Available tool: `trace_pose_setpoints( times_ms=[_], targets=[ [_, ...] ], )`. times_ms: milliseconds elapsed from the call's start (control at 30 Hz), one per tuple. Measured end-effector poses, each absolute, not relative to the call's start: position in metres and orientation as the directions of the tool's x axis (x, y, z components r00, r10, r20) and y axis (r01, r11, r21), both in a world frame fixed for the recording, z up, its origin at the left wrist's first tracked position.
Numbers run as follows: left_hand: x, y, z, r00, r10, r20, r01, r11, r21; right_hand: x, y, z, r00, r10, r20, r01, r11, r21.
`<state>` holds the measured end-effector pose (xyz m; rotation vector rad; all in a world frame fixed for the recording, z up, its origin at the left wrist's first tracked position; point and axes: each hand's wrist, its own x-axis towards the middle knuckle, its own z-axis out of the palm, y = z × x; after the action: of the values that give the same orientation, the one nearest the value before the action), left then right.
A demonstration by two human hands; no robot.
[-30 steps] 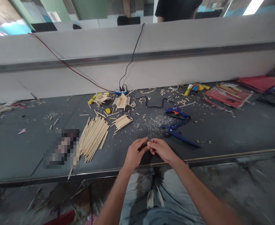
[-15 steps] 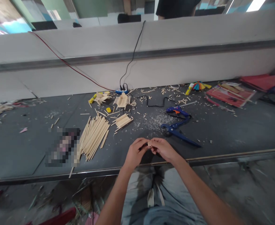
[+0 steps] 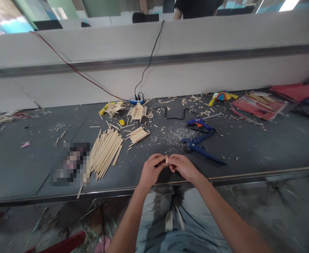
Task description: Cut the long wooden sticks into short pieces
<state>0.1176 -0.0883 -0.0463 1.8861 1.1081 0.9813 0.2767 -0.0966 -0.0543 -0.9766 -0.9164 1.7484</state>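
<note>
My left hand (image 3: 150,170) and my right hand (image 3: 182,166) meet fingertip to fingertip over the front edge of the dark table (image 3: 249,147). Between them they pinch a small pale wooden stick piece (image 3: 166,160). Both hands have their fingers curled closed around it. A pile of long wooden sticks (image 3: 104,151) lies to the left of my left hand. A blue cutter tool (image 3: 200,147) lies just beyond my right hand.
A blue glue gun (image 3: 198,123) with a black cord, small stick-built models (image 3: 137,112) and a flat stick panel (image 3: 139,135) sit farther back among wood scraps. Red sheets (image 3: 257,104) lie at the right. A grey partition wall (image 3: 154,63) runs behind; another person stands beyond it.
Both hands have stayed pinched together on the small piece, shifting very slightly up in the view. Nothing on the table has moved.
</note>
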Motion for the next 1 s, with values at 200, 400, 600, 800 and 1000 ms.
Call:
trace_pose_setpoints(
  times_ms=[200,400,600,800,1000],
  targets=[
    [0.117,-0.088,-0.049,0.335,0.909,0.248,0.336,-0.362,0.87,0.277,-0.096,-0.056,-0.264,0.937,-0.23,-0.327,-0.312,-0.892],
    [0.117,-0.089,-0.049,0.336,0.911,0.24,0.345,-0.356,0.869,0.278,-0.097,-0.056,-0.271,0.935,-0.23,-0.323,-0.314,-0.893],
    [0.117,-0.089,-0.046,0.339,0.908,0.244,0.34,-0.36,0.868,0.278,-0.097,-0.055,-0.275,0.931,-0.24,-0.319,-0.324,-0.891],
    [0.119,-0.092,-0.04,0.333,0.909,0.25,0.355,-0.366,0.861,0.278,-0.098,-0.053,-0.259,0.934,-0.247,-0.32,-0.324,-0.89],
    [0.121,-0.093,-0.038,0.318,0.913,0.257,0.416,-0.378,0.827,0.278,-0.098,-0.053,-0.251,0.942,-0.224,-0.316,-0.299,-0.9]
  ],
)
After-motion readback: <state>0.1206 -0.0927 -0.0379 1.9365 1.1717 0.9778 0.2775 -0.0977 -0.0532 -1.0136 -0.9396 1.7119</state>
